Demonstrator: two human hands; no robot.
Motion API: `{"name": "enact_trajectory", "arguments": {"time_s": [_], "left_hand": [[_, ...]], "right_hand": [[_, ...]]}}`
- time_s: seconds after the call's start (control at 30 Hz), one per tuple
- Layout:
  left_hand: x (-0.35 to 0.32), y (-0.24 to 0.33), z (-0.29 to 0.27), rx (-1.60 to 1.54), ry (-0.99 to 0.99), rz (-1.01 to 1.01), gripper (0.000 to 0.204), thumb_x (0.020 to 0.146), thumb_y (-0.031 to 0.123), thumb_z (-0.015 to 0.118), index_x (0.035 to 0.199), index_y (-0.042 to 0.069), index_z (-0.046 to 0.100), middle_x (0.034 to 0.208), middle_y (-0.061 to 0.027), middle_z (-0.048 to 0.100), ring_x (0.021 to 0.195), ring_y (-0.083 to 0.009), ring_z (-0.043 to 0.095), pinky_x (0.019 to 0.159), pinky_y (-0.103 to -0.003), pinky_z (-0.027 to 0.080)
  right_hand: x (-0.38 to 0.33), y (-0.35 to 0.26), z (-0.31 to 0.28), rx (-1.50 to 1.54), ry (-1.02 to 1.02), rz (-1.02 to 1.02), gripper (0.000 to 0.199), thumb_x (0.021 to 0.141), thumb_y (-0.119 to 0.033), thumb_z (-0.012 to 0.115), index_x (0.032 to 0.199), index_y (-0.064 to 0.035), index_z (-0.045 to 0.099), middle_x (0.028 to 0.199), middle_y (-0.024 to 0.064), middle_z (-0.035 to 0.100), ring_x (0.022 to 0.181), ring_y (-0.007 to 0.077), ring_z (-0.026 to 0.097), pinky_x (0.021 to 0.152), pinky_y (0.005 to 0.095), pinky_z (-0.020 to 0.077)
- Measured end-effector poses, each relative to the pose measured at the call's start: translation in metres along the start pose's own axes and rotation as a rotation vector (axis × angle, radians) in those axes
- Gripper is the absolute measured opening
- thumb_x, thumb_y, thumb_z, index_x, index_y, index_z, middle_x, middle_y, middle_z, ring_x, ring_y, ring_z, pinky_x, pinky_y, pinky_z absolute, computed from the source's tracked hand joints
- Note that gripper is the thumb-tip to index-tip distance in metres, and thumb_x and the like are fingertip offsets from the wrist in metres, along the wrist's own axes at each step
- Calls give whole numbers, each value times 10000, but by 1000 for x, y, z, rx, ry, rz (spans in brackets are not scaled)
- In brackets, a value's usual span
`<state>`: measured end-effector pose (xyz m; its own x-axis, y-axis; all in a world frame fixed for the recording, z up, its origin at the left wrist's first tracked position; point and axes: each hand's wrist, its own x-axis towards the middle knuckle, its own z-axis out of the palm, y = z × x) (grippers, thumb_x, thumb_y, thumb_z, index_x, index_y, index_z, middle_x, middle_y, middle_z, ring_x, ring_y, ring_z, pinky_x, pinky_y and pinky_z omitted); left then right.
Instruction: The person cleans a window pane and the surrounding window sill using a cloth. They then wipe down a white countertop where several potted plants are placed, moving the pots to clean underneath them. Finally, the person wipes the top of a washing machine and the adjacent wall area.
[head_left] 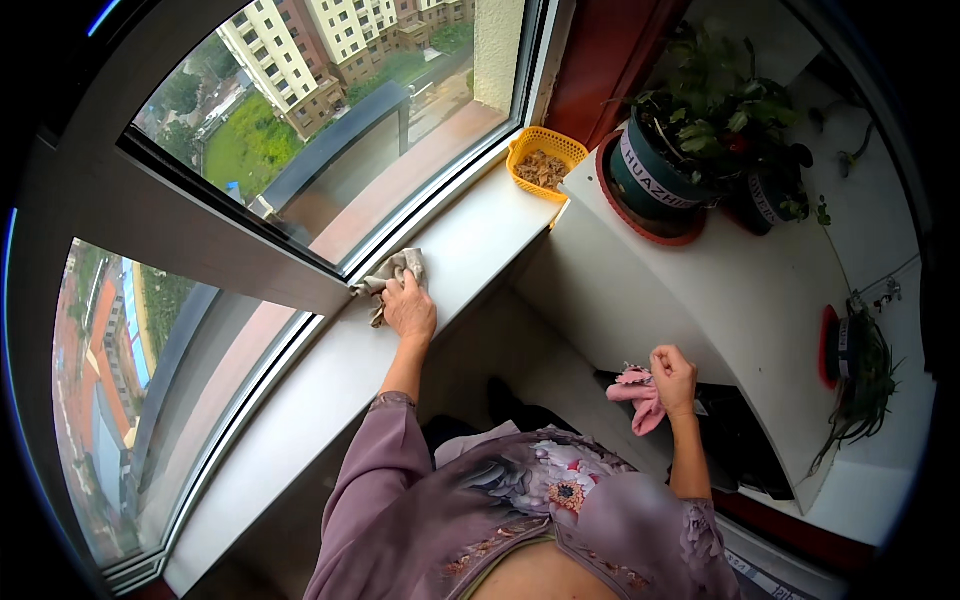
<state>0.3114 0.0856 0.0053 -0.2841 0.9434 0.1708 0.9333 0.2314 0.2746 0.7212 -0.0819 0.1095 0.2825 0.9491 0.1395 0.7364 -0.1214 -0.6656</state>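
Two pinches — crumpled beige cloth (403,263) in left hand (411,311), pink cloth (646,405) in right hand (677,378).

Crumpled beige cloth (404,264) with a matt, wrinkled surface; soft-looking, matt pink cloth (645,402); smooth white windowsill (470,243) with a faint sheen; clear, glossy window glass (365,145); yellow openwork plastic basket (577,150); and a smooth, round, dark-green pot (629,191), apparently plastic, with a slight shine.
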Motion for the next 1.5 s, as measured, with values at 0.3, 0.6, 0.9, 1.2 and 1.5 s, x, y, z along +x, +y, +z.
{"name": "enact_trajectory", "arguments": {"time_s": [0.3, 0.6, 0.9, 1.2, 1.5], "left_hand": [[98, 107, 45, -102, -256, 82, 327, 871, 247, 552, 1175, 127, 555, 1121, -136, 487, 1062, -341, 515, 818, -471, 479], [-1, 124, 34, -211, -174, 581, 307, 819, 212, 613, 1125, 186, 618, 990, -96, 519, 923, -282, 557, 735, -395, 491], [-30, 16, -52, -727, -311, 29, 242, 746, 209, 652, 955, 105, 716, 843, -80, 603, 840, -257, 612, 751, -354, 482], [-35, 7, -9, -169, -140, -50, 291, 775, 177, 616, 1065, 191, 612, 1031, -101, 567, 995, -322, 586, 801, -470, 498], [-46, 30, -87, -1405, -729, -285, 208, 777, 71, 580, 973, 19, 627, 798, -22, 612, 709, -98, 561, 665, -250, 468]], "right_hand": [[-73, 37, -36, -75, 109, 159, 82, 776, -25, 677, 790, -61, 604, 523, 55, 484, 441, 121, 463, 462, 285, 392], [-67, 32, -25, 3, 75, 176, 70, 795, 5, 660, 816, -38, 609, 544, 31, 516, 483, 65, 451, 475, 247, 387], [24, -11, 3, 413, -103, 101, 28, 856, -12, 632, 848, -13, 606, 616, -85, 486, 551, -6, 393, 488, 185, 303], [86, -88, 60, 1001, -270, 246, 150, 887, -142, 678, 893, -17, 596, 654, -56, 498, 558, 25, 387, 503, 186, 306], [116, -130, 46, 1256, -304, 258, 158, 892, -175, 678, 889, -43, 592, 673, -30, 497, 569, 46, 420, 496, 185, 343]]}}
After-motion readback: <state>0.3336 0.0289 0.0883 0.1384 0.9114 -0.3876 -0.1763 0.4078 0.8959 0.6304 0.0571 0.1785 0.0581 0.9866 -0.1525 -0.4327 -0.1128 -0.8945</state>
